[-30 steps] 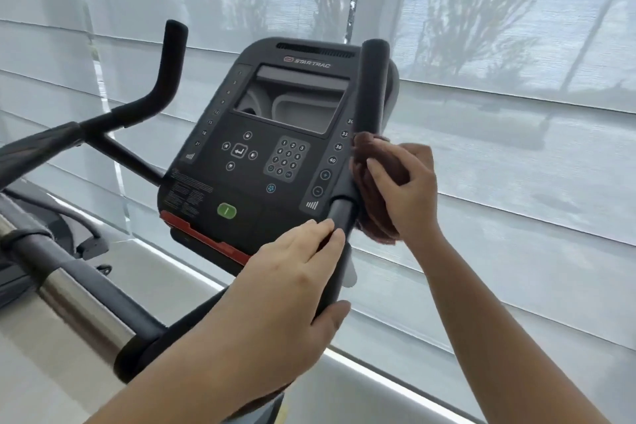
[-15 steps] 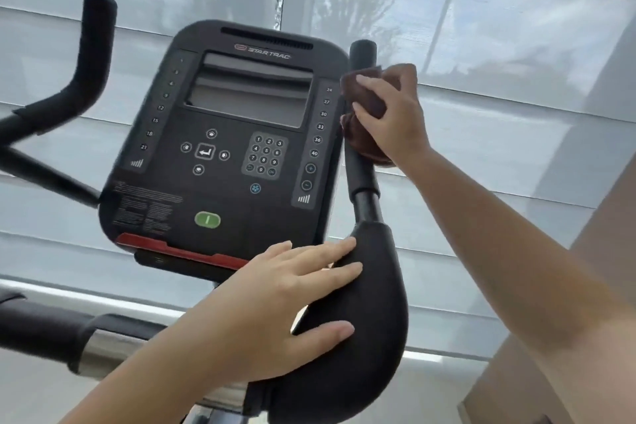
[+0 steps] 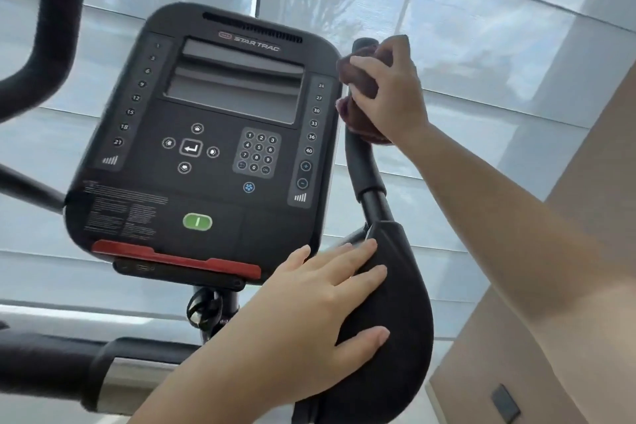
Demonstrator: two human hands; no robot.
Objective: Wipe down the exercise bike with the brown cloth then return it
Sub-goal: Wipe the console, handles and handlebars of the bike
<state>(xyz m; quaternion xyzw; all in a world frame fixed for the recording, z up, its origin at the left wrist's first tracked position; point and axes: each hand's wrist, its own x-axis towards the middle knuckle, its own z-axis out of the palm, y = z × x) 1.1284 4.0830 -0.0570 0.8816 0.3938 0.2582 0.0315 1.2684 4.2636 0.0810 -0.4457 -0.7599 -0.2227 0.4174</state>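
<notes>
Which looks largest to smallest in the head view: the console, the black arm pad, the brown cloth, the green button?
1. console
2. black arm pad, though it sits nearer the camera, so its real size is unsure
3. brown cloth, bunched and partly hidden under the right hand
4. green button

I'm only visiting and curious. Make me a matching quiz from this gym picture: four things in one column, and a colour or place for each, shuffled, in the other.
Column one:
1. brown cloth
2. left hand
3. oval button on the console
4. ledge along the console's bottom edge

Column two:
A. green
B. flat on the black arm pad
C. red
D. gripped by the right hand around the upright handlebar

Pairs: 1-D, 2-B, 3-A, 4-C.
</notes>
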